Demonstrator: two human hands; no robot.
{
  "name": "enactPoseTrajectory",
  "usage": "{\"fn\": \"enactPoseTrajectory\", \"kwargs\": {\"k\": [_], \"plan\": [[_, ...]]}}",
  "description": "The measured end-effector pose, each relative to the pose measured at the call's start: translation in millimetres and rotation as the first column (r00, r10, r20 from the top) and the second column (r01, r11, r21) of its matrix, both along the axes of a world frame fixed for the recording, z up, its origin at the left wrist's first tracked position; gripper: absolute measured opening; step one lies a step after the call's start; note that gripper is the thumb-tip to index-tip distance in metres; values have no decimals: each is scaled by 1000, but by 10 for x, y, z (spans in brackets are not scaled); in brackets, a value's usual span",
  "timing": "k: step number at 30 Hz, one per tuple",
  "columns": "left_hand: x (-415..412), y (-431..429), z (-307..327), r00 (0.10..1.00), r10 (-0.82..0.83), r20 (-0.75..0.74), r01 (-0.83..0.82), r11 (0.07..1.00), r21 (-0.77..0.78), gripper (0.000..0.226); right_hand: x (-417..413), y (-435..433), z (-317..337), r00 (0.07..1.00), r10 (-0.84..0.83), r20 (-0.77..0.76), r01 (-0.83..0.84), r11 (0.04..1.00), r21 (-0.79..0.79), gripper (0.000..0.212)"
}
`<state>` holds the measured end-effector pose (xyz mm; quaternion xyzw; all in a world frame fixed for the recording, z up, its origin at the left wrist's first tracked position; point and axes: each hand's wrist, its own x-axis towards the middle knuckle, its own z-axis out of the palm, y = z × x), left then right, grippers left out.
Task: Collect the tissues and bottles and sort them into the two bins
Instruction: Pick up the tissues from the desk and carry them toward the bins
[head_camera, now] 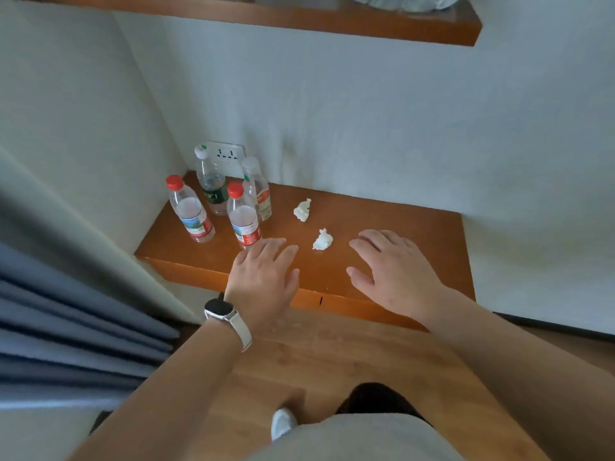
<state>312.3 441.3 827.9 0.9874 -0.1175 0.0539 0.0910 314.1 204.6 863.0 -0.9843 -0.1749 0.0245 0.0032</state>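
Note:
Several plastic bottles stand upright at the left of a low wooden shelf [416, 227]: a red-capped bottle [191, 211] at far left, another red-capped bottle [244, 217] in front, a green-labelled bottle [210, 183] behind and a clear-capped bottle [258, 189] beside it. Two crumpled white tissues lie on the shelf, the far tissue [303, 210] and the near tissue [322, 240]. My left hand [263, 277], with a watch on the wrist, hovers open just right of the front bottle. My right hand [392, 267] hovers open to the right of the near tissue. Neither hand holds anything. No bins are in view.
A wall socket [228, 151] sits behind the bottles. A second wooden shelf [332, 21] runs overhead. A blue-grey curtain [66, 327] hangs at the left. Below the shelf is wooden floor [332, 361], with my shoe [283, 422] on it.

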Motion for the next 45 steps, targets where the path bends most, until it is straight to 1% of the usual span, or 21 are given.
{"fn": "enactPoseTrajectory", "kwargs": {"k": [3,6,9,12,16,18,20,22,25,30,33,36,40,43,45], "plan": [[247,-41,-96,999,-23,40,24,999,-26,38,81,-22,-95,998,-55,-33,55,998,9,50],[504,-113,-245,999,-39,-17,38,999,-17,41,237,-86,-224,994,-72,-77,74,997,23,51],[801,-212,-440,992,-41,-115,43,999,15,44,474,-168,-391,992,-73,-102,79,996,52,52],[1057,-305,-605,983,-28,-183,38,998,47,44,738,-236,-580,991,-32,-128,43,995,85,52],[1369,-443,-766,983,64,-173,-52,996,73,46,1087,-300,-895,985,20,-170,4,990,143,51],[1541,-509,-884,982,87,-166,-70,992,104,46,1284,-304,-1075,984,55,-171,-26,986,166,49],[1710,-547,-1003,975,107,-193,-86,989,117,46,1464,-280,-1229,978,98,-183,-65,982,177,46],[1861,-555,-1105,961,138,-241,-121,989,83,45,1594,-247,-1358,971,139,-194,-105,979,177,44],[2034,-522,-1241,934,183,-305,-200,979,-25,46,1724,-230,-1517,961,180,-208,-143,973,181,44],[2324,-452,-1455,922,182,-341,-205,978,-32,48,2010,-194,-1738,952,206,-226,-169,970,175,48],[2446,-454,-1557,914,156,-375,-190,980,-56,52,2143,-122,-1858,946,226,-232,-181,963,199,49],[2505,-432,-1634,912,126,-390,-135,991,5,50,2216,-19,-1943,929,255,-267,-209,959,189,49],[2512,-416,-1675,905,162,-393,-158,987,41,43,2225,32,-2026,917,274,-288,-237,959,156,40],[2458,-407,-1719,919,145,-367,-156,988,1,37,2172,6,-2052,915,280,-290,-246,958,148,30],[2403,-401,-1736,917,133,-375,-157,987,-36,35,2129,-15,-2048,921,260,-291,-218,961,169,29]]}}
